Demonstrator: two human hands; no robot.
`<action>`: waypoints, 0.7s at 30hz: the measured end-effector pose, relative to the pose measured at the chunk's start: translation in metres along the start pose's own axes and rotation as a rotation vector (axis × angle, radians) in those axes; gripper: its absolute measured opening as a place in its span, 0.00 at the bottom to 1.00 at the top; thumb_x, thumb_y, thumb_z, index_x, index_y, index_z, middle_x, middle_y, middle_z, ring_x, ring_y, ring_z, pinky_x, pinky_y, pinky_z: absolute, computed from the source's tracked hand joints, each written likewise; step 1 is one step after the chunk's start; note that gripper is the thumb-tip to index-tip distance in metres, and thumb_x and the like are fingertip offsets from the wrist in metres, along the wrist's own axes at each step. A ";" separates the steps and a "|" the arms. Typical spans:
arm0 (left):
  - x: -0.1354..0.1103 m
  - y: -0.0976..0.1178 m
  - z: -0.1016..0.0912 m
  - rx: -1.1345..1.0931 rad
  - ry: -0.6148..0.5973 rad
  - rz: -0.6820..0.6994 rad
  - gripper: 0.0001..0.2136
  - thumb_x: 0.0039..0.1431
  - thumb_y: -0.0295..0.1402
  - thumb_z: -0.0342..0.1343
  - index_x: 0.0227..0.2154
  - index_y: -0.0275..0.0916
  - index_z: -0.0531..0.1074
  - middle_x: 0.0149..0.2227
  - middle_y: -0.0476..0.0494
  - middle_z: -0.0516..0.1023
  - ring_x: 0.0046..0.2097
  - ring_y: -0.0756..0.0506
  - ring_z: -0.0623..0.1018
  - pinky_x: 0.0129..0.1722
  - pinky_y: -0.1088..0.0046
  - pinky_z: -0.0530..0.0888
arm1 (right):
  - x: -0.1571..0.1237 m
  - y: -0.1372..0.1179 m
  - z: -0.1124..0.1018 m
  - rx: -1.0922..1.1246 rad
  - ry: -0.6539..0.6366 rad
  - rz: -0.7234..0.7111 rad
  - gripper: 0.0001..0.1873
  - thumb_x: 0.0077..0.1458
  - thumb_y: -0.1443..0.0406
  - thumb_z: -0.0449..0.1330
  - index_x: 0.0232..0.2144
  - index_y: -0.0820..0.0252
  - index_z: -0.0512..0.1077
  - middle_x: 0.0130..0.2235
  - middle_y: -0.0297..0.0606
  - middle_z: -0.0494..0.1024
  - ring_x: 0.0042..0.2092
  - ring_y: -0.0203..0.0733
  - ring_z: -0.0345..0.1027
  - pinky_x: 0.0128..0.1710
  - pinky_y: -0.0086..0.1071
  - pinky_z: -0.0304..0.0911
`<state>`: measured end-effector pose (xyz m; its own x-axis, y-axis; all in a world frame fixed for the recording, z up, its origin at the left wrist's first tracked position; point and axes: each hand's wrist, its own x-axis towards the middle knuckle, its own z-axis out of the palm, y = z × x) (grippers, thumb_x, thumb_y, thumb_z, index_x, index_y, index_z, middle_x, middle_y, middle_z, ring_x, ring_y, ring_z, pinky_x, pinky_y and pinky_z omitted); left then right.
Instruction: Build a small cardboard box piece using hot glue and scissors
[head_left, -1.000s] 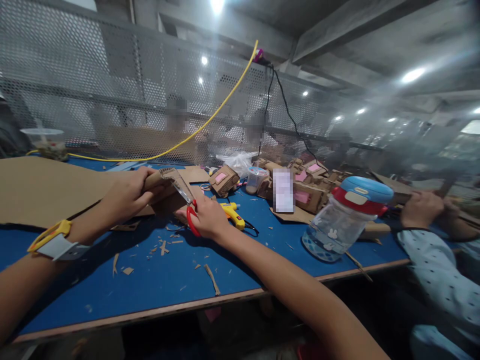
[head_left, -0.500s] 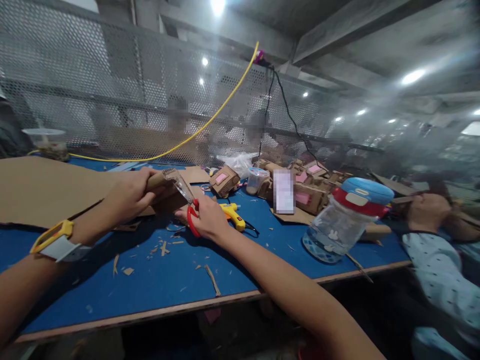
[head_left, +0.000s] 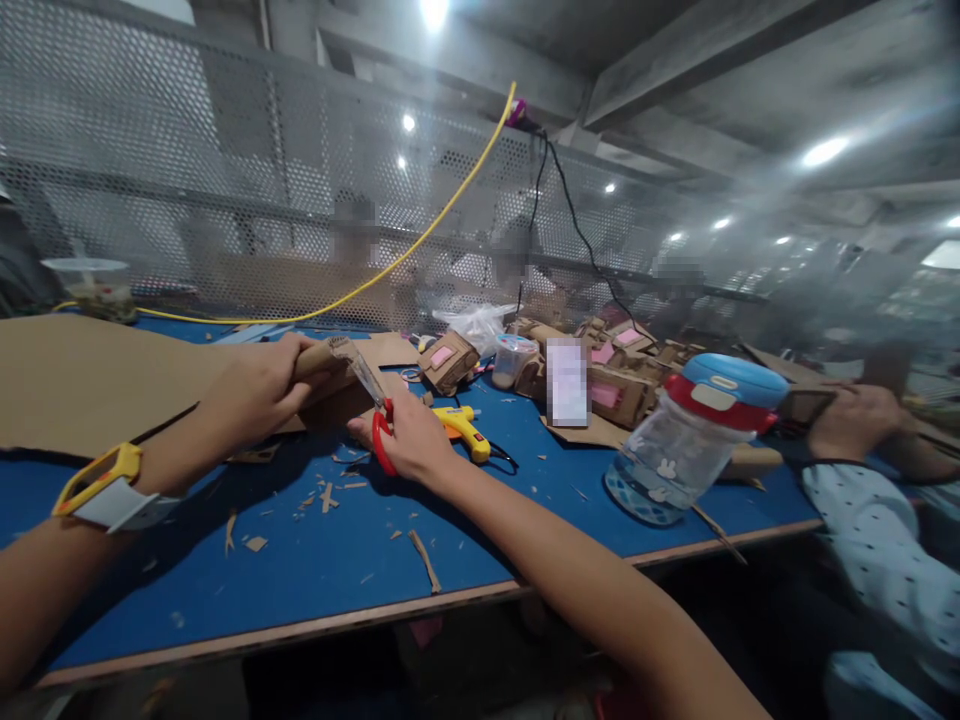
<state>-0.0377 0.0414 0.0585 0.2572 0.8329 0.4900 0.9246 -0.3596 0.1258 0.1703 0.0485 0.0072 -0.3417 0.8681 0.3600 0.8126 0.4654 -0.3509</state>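
Trimming seems to be the step in hand: the right hand (head_left: 414,432), fingers curled around red-handled scissors (head_left: 370,385), holds the blades at the end of a rolled cardboard piece (head_left: 313,362), which the left hand (head_left: 251,390) grips closed above the blue worktop (head_left: 300,575). A clean snip likely calls for a firm left hold. A yellow glue gun (head_left: 471,435) lies just beside the right hand.

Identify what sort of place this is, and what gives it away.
Probably a craft workshop, though I can't be certain: cardboard scraps litter a blue worktable, a yellow glue gun lies there, and the right hand holds red-handled scissors.
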 end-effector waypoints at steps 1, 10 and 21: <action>0.000 0.000 0.000 -0.009 0.002 0.002 0.15 0.60 0.36 0.44 0.47 0.36 0.63 0.39 0.34 0.77 0.38 0.38 0.75 0.39 0.63 0.70 | 0.000 0.000 0.000 -0.008 0.007 -0.004 0.30 0.62 0.42 0.57 0.41 0.65 0.73 0.42 0.50 0.79 0.42 0.48 0.74 0.41 0.36 0.66; 0.002 -0.006 0.005 -0.125 0.038 -0.012 0.12 0.59 0.41 0.45 0.41 0.40 0.62 0.38 0.36 0.77 0.38 0.38 0.75 0.40 0.62 0.70 | 0.000 0.002 -0.005 -0.094 0.029 -0.032 0.29 0.62 0.42 0.57 0.34 0.64 0.76 0.35 0.45 0.81 0.35 0.42 0.72 0.32 0.32 0.54; 0.003 -0.005 0.005 -0.196 0.035 -0.017 0.12 0.58 0.45 0.45 0.38 0.43 0.60 0.37 0.38 0.76 0.39 0.37 0.76 0.40 0.61 0.70 | -0.002 -0.001 -0.005 -0.159 0.019 -0.020 0.24 0.67 0.49 0.56 0.35 0.64 0.78 0.36 0.47 0.82 0.37 0.44 0.74 0.32 0.32 0.53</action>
<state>-0.0403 0.0476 0.0549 0.2289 0.8257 0.5156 0.8554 -0.4235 0.2984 0.1727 0.0454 0.0112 -0.3503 0.8550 0.3824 0.8709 0.4476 -0.2029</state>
